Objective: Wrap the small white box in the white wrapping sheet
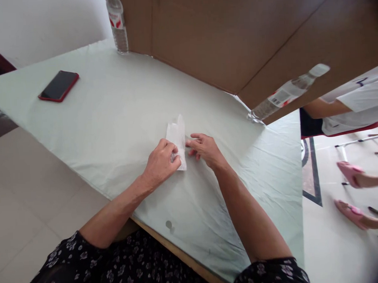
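A white, thin folded sheet that looks like a tissue (176, 133) lies on the pale green tablecloth in the middle of the table, its upper right edge raised. My left hand (163, 159) is closed over the lower left part of it, with fingers curled and thumb pressing near the lower edge. On the other side, my right hand (204, 148) hovers with its fingers apart. Its fingertips come close to the tissue's right edge; whether they touch it I cannot tell. The left fingers hide part of the sheet.
A phone in a red case (58, 86) lies at the far left. A brown cardboard panel (197, 37) stands along the back, with an upright water bottle (119, 30) and a tilted bottle (287, 94) against it. Another person's arm (328, 106) is beyond the right edge.
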Demonstrator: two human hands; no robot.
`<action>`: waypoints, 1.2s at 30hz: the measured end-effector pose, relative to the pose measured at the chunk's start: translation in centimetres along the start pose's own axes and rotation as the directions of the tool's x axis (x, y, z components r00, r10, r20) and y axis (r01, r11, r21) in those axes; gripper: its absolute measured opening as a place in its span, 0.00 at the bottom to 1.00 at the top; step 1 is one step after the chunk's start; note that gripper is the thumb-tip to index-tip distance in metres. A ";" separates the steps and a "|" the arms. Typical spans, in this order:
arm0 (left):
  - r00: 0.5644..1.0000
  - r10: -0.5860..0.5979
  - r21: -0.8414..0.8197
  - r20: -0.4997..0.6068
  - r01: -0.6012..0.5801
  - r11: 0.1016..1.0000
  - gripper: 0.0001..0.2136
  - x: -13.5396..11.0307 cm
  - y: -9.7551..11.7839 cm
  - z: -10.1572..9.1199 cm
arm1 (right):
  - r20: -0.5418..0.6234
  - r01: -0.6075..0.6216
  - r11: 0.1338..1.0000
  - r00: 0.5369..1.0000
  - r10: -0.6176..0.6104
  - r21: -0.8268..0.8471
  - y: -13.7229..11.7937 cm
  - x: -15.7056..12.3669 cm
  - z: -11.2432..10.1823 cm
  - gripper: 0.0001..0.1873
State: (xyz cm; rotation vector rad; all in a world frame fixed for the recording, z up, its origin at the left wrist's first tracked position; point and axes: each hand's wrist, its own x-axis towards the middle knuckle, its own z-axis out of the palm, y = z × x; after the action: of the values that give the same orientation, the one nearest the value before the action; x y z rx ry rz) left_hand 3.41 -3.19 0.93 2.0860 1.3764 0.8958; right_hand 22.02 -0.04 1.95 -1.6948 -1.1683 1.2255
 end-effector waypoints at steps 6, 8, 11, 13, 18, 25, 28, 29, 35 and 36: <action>0.992 0.115 0.096 -0.049 -0.110 0.989 0.16 -0.5 0.0 0.3 | 0.096 0.028 0.999 0.995 -0.024 -0.041 -0.9 3.1 1.8 0.16; 0.985 0.168 0.150 -0.040 -0.160 0.976 0.19 -0.5 0.1 0.3 | 0.124 0.040 0.997 0.992 -0.031 -0.070 -1.2 3.6 2.0 0.12; 0.975 0.223 0.188 -0.005 -0.218 0.958 0.16 -0.4 0.0 0.2 | 0.133 0.058 0.991 0.990 -0.041 -0.123 -1.6 4.0 2.0 0.08; 0.971 0.240 0.177 0.002 -0.237 0.955 0.14 -0.4 -0.3 0.3 | 0.127 0.074 0.985 0.990 -0.054 -0.155 -1.6 4.2 1.9 0.08; 0.975 0.222 0.126 0.001 -0.221 0.967 0.13 -0.3 -0.7 0.4 | 0.130 0.155 0.970 0.983 -0.131 -0.189 -1.4 4.6 2.2 0.12; 0.988 0.145 0.033 0.045 -0.147 0.989 0.11 -0.1 -0.7 0.1 | 0.149 0.261 0.938 0.943 -0.298 0.227 -1.2 3.1 2.9 0.12; 0.997 0.082 0.013 -0.004 -0.082 0.997 0.12 -0.3 -0.7 0.2 | 0.178 0.304 0.895 0.910 -0.374 0.326 -1.4 1.6 2.8 0.16; 0.998 0.037 0.016 -0.046 -0.036 0.999 0.13 -0.4 -0.6 0.2 | 0.182 0.321 0.885 0.900 -0.396 0.339 -1.4 1.1 2.8 0.17; 0.975 -0.176 -0.072 -0.140 0.167 0.983 0.28 -0.3 -1.3 0.1 | 0.188 0.474 0.857 0.840 -0.509 0.203 -0.6 -2.2 2.3 0.16; 0.980 -0.170 -0.118 -0.107 0.157 0.980 0.30 -0.1 -1.6 0.0 | 0.186 0.518 0.842 0.822 -0.538 0.151 -0.3 -2.8 2.2 0.14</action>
State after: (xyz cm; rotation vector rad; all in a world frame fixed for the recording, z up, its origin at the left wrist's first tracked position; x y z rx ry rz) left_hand 2.45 -2.72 -0.21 1.8346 1.4998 1.0131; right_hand 19.46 -2.45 2.41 -1.0643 -1.5599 1.1023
